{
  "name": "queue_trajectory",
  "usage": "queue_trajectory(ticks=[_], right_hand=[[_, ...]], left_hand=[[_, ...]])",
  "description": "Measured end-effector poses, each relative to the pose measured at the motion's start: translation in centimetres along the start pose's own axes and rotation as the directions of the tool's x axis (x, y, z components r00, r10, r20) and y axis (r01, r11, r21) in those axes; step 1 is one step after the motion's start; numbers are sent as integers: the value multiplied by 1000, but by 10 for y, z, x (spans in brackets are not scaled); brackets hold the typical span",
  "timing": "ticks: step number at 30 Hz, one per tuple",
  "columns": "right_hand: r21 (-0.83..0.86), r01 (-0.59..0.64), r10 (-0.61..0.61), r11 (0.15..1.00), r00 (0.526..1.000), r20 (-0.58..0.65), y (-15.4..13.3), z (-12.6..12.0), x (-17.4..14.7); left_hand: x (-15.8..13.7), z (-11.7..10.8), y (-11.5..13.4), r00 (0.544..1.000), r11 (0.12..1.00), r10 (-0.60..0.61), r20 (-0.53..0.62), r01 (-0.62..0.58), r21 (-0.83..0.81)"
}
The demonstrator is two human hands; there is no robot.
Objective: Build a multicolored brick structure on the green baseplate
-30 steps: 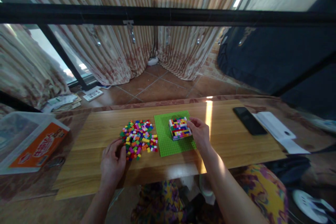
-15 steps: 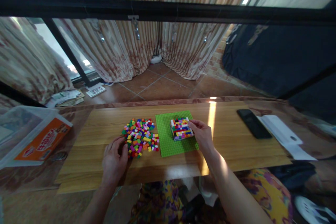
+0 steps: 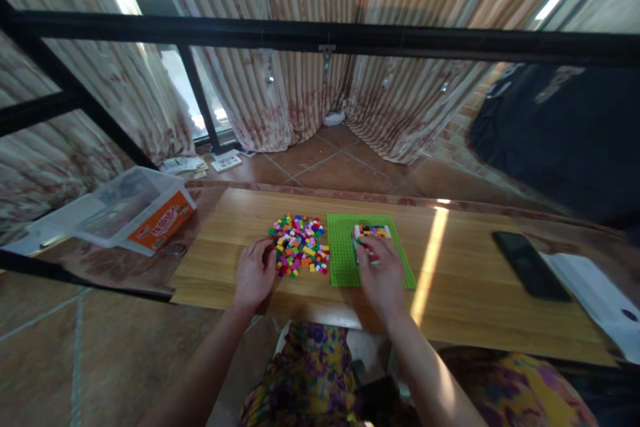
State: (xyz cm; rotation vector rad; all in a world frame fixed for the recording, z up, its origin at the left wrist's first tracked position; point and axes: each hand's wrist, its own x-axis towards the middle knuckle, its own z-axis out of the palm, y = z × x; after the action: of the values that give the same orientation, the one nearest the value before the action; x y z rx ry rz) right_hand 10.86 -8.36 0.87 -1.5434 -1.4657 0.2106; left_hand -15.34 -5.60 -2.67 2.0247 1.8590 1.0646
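My left hand point(image 3: 256, 271) rests at the left edge of a pile of small multicoloured toy bricks point(image 3: 300, 243). Its fingers are loosely curved, with a gap between thumb and forefinger, and no brick shows in it. On a green studded baseplate point(image 3: 343, 260) stands a low block built of coloured bricks point(image 3: 373, 230), with white along its edge. My right hand point(image 3: 384, 270) is over the near part of that block, fingers bent and closed together at the tips. Whatever lies between those fingertips is too small to make out, and the hand hides much of the block.
All this sits on a wooden board point(image 3: 225, 227). A black phone point(image 3: 530, 265) and a white sheet-like object point(image 3: 595, 293) lie at the right. To the left is a clear plastic box point(image 3: 135, 203) with an orange label. A dark metal bar point(image 3: 300, 33) crosses beyond the board.
The view has swung left, so the scene sits further right. My right hand has gone from the block's right side to over its near part. My left hand stays by the pile.
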Motion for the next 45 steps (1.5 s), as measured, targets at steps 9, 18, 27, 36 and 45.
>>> queue_trajectory(ticks=[9, 18, 27, 36, 45], right_hand=[[-153, 255, -166, 955, 884, 437, -38, 65, -24], [-203, 261, -143, 944, 876, 461, -36, 69, -27], [-118, 215, -153, 969, 907, 393, -38, 66, -25], [-12, 3, -2, 1000, 997, 81, -12, 11, -13], [-100, -232, 216, 968, 966, -144, 43, -33, 6]], left_hand=[[-2, 2, 1, 1000, 1000, 15, -3, -15, -9], [-2, 1, 1, 1000, 1000, 2, -1, -2, 4], [-1, 1, -2, 1000, 999, 27, 6, -27, 33], [0, 3, -6, 999, 998, 49, -7, -49, 51], [1, 3, -9, 997, 994, 81, -13, -80, 75]])
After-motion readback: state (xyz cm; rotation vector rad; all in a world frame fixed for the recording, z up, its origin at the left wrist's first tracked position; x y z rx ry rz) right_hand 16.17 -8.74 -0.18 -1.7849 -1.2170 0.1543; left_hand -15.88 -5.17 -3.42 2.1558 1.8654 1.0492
